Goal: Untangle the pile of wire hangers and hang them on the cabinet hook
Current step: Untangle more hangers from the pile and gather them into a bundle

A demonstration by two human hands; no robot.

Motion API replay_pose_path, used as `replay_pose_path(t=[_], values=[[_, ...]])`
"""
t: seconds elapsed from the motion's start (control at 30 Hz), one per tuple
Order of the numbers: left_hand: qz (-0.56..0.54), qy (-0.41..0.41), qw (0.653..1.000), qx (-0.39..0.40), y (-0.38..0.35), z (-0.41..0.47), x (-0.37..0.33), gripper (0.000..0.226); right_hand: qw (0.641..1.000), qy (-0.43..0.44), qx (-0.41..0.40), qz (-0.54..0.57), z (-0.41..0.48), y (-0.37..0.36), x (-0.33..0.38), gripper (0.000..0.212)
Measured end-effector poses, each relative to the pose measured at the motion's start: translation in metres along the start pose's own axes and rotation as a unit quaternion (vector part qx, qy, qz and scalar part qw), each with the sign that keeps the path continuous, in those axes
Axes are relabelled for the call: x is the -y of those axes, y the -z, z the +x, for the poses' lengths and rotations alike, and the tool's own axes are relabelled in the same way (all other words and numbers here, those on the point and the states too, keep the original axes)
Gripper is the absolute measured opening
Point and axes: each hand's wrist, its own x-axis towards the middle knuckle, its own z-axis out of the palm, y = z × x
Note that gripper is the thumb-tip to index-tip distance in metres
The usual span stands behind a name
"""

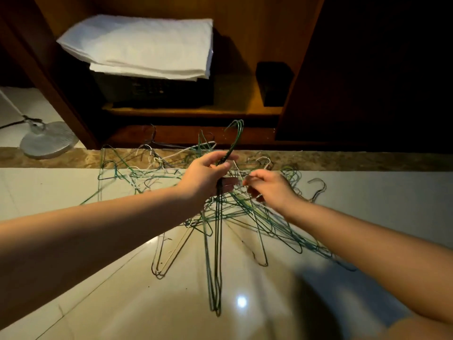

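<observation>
A tangled pile of wire hangers (pixel 147 168), green, white and dark, lies on the tiled floor in front of the open wooden cabinet (pixel 269 45). My left hand (pixel 208 175) grips the necks of a small bunch of green hangers (pixel 218 241); their hooks stick up above my fist and their bodies hang down toward me. My right hand (pixel 267 187) is just to the right, fingers curled and pinching a thin white wire in the pile. No cabinet hook shows in this view.
Inside the cabinet a dark basket (pixel 152 89) carries folded white cloth (pixel 142 45), with a small black box (pixel 273 82) to its right. A white fan base (pixel 49 139) stands on the floor at left. A brown stone threshold (pixel 367 160) runs along the cabinet front.
</observation>
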Motion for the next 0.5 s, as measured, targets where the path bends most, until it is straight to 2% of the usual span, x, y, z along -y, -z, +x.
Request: replay_pose_path(t=[0.13, 0.27, 0.43, 0.5], values=[[0.05, 0.044, 0.998, 0.002, -0.002, 0.016, 0.026, 0.02, 0.986, -0.082, -0.043, -0.135, 0.041, 0.033, -0.09, 0.019], [0.052, 0.074, 0.995, -0.036, -0.002, 0.035, 0.044, 0.021, 0.931, -0.172, -0.054, -0.319, 0.064, 0.079, -0.17, 0.023], [0.071, 0.077, 0.992, -0.065, -0.007, 0.058, 0.054, 0.025, 0.889, -0.162, -0.124, -0.409, 0.079, 0.102, -0.219, 0.034], [0.087, 0.07, 0.991, -0.067, -0.011, 0.066, 0.058, 0.025, 0.878, -0.189, -0.146, -0.416, 0.081, 0.103, -0.231, 0.036]])
